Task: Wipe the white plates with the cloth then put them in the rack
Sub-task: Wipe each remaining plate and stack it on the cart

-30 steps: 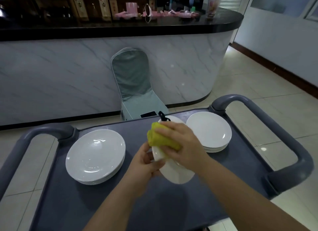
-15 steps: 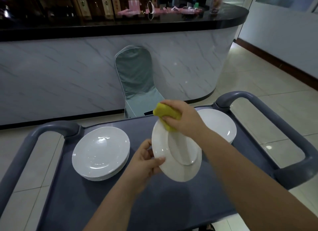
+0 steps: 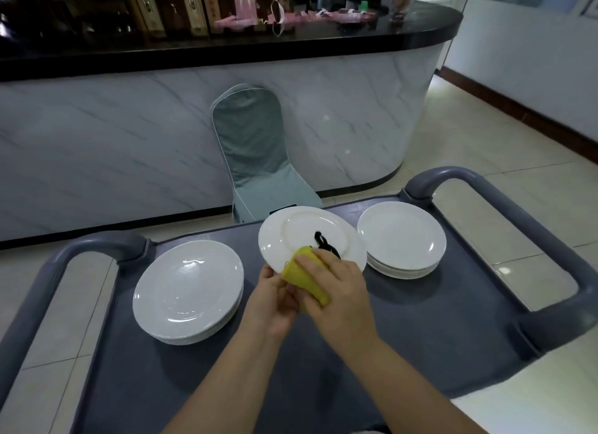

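White plate (image 3: 307,236), held up and tilted over the grey cart (image 3: 420,320), sits between two stacks: the left stack (image 3: 189,291) nearer the person, the right stack (image 3: 401,236) by the far corner. The left hand (image 3: 275,301) grips the plate at its near rim, as far as I can see, since its fingers are mostly hidden behind the cloth. The right hand (image 3: 339,291) holds the yellow cloth (image 3: 304,278), fingers curled over it, pressing it against the plate's near edge. A black loop (image 3: 325,244) from the cloth lies across the plate's face. Beyond the cart stands a covered chair (image 3: 255,152)
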Available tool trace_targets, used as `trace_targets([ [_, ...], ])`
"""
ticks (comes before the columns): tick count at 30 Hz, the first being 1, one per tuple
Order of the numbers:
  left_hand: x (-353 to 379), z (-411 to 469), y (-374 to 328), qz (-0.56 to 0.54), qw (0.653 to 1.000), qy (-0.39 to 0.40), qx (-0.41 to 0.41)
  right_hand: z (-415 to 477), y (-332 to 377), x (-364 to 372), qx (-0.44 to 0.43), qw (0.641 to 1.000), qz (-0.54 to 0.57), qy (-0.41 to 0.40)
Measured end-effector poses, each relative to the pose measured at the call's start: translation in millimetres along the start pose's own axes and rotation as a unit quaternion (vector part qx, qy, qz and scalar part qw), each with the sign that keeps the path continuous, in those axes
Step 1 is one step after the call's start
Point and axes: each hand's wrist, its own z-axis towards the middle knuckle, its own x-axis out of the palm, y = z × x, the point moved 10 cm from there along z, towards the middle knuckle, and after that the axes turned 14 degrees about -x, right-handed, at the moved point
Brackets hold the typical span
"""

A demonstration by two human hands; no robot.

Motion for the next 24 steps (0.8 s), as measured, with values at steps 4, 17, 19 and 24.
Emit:
trace_targets([
  [4, 0, -3, -9, -0.063, 0.997, 0.044, 0.014, -11, -66, -42, 0.122, 0.985, 0.066, -0.101],
  [17, 8, -23, -25, 0.142, 0.985, 0.098, 0.029, -28, -94, -68, 0.188, 0.968, 0.148, -0.07],
  [19, 14, -28, -26, 0.223, 0.969, 0.104, 0.032, -12, -113, -71, 0.225, 0.964, 0.131, -0.062],
  [24, 34, -29, -22, 0.279, 0.954, 0.1, 0.04, 68, -59, -48, 0.07, 0.995, 0.047, -0.05],
])
